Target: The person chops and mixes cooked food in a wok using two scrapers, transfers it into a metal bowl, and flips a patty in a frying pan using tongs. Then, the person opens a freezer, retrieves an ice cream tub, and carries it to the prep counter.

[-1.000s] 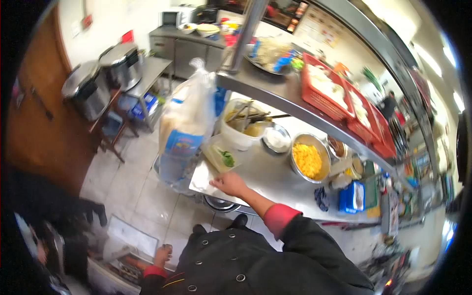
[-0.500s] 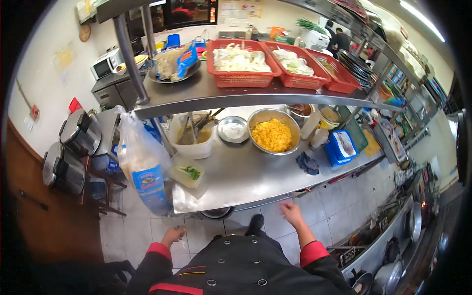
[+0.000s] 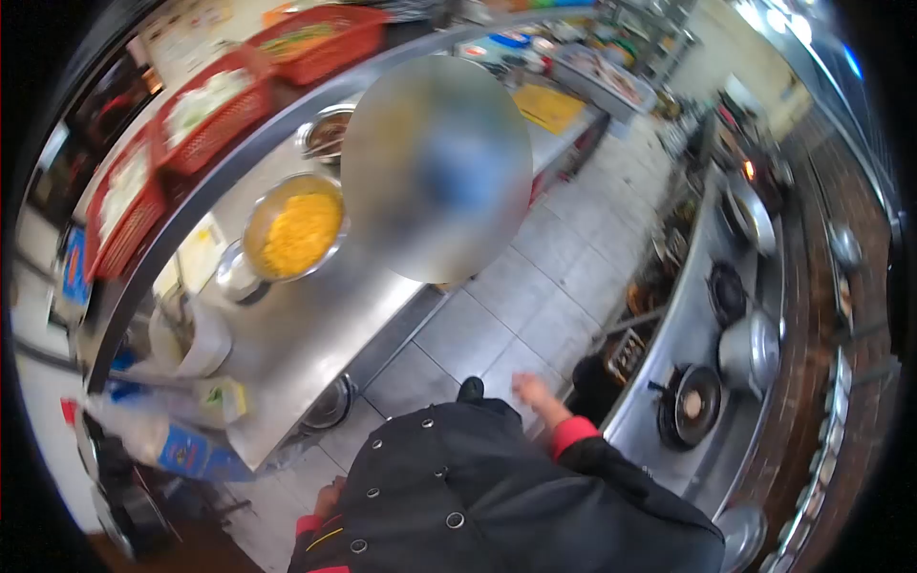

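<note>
The right hand hangs empty, loosely curled, out from the desk, best kept clear of its edge; the left hand's grip I cannot tell.

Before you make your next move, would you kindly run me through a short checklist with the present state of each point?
1. Right hand free of any held item: ok.
2. Left hand free: cannot tell, it is partly hidden by the jacket.
3. Steel bowl of yellow food upright on the counter: ok.
4. Whole counter surface visible: not ok, a blurred oval covers part.
5. Heat off under the black frying pan: cannot tell.
</note>
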Motion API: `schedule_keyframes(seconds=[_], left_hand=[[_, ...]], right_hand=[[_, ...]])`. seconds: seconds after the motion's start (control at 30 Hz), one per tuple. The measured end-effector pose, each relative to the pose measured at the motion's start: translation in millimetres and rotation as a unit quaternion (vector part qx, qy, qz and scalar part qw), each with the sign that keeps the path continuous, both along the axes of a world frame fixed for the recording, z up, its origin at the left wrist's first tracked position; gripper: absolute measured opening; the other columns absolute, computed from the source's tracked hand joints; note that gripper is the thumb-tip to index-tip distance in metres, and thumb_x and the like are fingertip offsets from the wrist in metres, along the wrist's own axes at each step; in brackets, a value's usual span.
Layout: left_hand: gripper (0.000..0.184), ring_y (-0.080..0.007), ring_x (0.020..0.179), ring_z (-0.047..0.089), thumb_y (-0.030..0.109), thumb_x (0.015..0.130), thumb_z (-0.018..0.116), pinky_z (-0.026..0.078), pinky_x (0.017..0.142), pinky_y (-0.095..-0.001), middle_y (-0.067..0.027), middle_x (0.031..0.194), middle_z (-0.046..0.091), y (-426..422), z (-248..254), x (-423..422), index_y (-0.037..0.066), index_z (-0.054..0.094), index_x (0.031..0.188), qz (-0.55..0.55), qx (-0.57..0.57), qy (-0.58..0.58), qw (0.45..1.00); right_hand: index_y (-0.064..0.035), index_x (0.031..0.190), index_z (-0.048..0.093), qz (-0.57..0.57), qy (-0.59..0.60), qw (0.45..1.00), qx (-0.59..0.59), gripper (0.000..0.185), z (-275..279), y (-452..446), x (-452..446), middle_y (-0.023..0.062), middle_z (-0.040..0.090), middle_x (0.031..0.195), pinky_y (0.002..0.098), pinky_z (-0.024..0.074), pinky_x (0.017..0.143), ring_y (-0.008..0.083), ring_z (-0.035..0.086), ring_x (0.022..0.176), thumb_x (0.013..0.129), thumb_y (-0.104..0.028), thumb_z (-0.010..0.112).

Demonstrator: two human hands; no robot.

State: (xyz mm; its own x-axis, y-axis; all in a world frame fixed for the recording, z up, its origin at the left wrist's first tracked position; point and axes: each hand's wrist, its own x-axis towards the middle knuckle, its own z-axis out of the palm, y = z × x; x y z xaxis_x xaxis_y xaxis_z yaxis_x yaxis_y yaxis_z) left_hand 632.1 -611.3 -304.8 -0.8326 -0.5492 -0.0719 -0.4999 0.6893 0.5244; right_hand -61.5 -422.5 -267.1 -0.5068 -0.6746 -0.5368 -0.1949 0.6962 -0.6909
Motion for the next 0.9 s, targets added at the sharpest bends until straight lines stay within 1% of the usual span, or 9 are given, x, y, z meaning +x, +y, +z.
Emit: schedule_keyframes(seconds=[0.03,0.07,0.13,0.2,0.4,0.6,0.7,0.8,0.9], left_hand=[[0.037,-0.0197,0.057,0.061,0.042,0.091,0.065,0.047,0.047,-0.0381,-0.0045,0.071,0.061,-14.1,-1.7,-16.2,0.006,0.057,0.096,-0.027,0.004,-0.01,1.0],[0.035,-0.0195,0.056,0.06,0.042,0.092,0.063,0.047,0.047,-0.0392,-0.004,0.07,0.06,-28.4,-3.8,-35.3,0.007,0.057,0.095,0.0,0.06,-0.056,0.997],[0.032,-0.0188,0.056,0.059,0.04,0.094,0.062,0.046,0.048,-0.0395,-0.0033,0.07,0.06,-53.2,32.5,-95.7,0.007,0.059,0.094,0.094,0.201,-0.098,0.97],[0.03,-0.0178,0.057,0.059,0.037,0.095,0.063,0.047,0.048,-0.038,-0.003,0.071,0.06,-76.7,173.0,-226.6,0.008,0.061,0.094,0.242,0.353,-0.064,0.901],[0.036,-0.014,0.057,0.057,0.039,0.089,0.073,0.044,0.048,-0.0297,-0.0031,0.075,0.06,-151.9,157.0,-392.6,0.006,0.063,0.1,0.281,0.432,-0.06,0.855],[0.041,-0.0121,0.06,0.058,0.038,0.086,0.077,0.047,0.051,-0.0285,-0.0025,0.078,0.062,-184.6,152.1,-534.4,0.005,0.063,0.104,0.098,0.417,-0.164,0.889],[0.041,-0.0117,0.062,0.06,0.037,0.088,0.076,0.048,0.051,-0.0275,-0.0033,0.079,0.063,-200.7,135.3,-603.5,0.003,0.063,0.106,0.041,0.395,-0.191,0.898],[0.044,-0.0203,0.073,0.067,0.038,0.088,0.075,0.054,0.063,-0.0325,-0.0088,0.087,0.068,-224.3,119.9,-677.2,0.002,0.064,0.111,-0.041,0.367,-0.255,0.894],[0.068,-0.0371,0.109,0.064,0.052,0.085,0.071,0.048,0.098,-0.0409,-0.0223,0.115,0.068,-238.9,108.9,-768.1,-0.004,0.062,0.123,-0.138,0.261,-0.279,0.914]], right_hand=[[-0.012,0.12,0.063,-0.205,-0.245,0.941,-0.11,0.031,-13.8,-7.1,-42.2,0.0111,0.068,0.096,0.0388,0.0544,0.071,0.0237,0.066,0.083,0.097,-0.029,0.053],[-0.0136,0.131,0.055,-0.363,-0.261,0.88,-0.16,0.036,49.1,-29.7,-57.3,0.0102,0.065,0.107,0.0371,0.052,0.078,0.0214,0.063,0.091,0.098,-0.029,0.052],[-0.0094,0.131,0.052,-0.365,-0.29,0.853,-0.233,0.037,143.0,-50.2,-102.6,0.0092,0.064,0.108,0.0363,0.0505,0.079,0.0203,0.062,0.096,0.095,-0.018,0.053],[-0.0072,0.127,0.053,-0.374,-0.311,0.826,-0.285,0.034,206.8,-55.7,-132.5,0.0091,0.064,0.102,0.0349,0.051,0.076,0.0202,0.062,0.093,0.094,-0.012,0.053],[-0.0044,0.085,0.059,-0.39,-0.25,0.787,-0.408,0.016,225.3,-35.3,-184.1,0.0042,0.056,0.071,0.0275,0.0424,0.05,0.0141,0.049,0.056,0.08,0.006,0.048],[-0.0053,0.098,0.066,-0.266,-0.25,0.86,-0.356,0.021,322.9,-23.6,-185.2,0.005,0.066,0.075,0.025,0.0442,0.049,0.0098,0.055,0.054,0.09,-0.004,0.048],[-0.0032,0.112,0.066,-0.004,0.159,0.943,-0.291,0.031,451.4,-47.9,-178.1,0.0114,0.072,0.092,0.0338,0.0573,0.07,0.0241,0.07,0.076,0.086,-0.006,0.051],[-0.0099,0.105,0.059,0.097,0.326,0.825,-0.451,0.024,505.1,-79.2,-167.4,0.0077,0.058,0.089,0.0381,0.0511,0.071,0.027,0.061,0.082,0.082,-0.018,0.058],[-0.0106,0.105,0.06,0.172,0.417,0.768,-0.455,0.023,554.4,-91.5,-166.1,0.0032,0.058,0.09,0.0327,0.0474,0.063,0.0206,0.06,0.083,0.083,-0.019,0.059]])
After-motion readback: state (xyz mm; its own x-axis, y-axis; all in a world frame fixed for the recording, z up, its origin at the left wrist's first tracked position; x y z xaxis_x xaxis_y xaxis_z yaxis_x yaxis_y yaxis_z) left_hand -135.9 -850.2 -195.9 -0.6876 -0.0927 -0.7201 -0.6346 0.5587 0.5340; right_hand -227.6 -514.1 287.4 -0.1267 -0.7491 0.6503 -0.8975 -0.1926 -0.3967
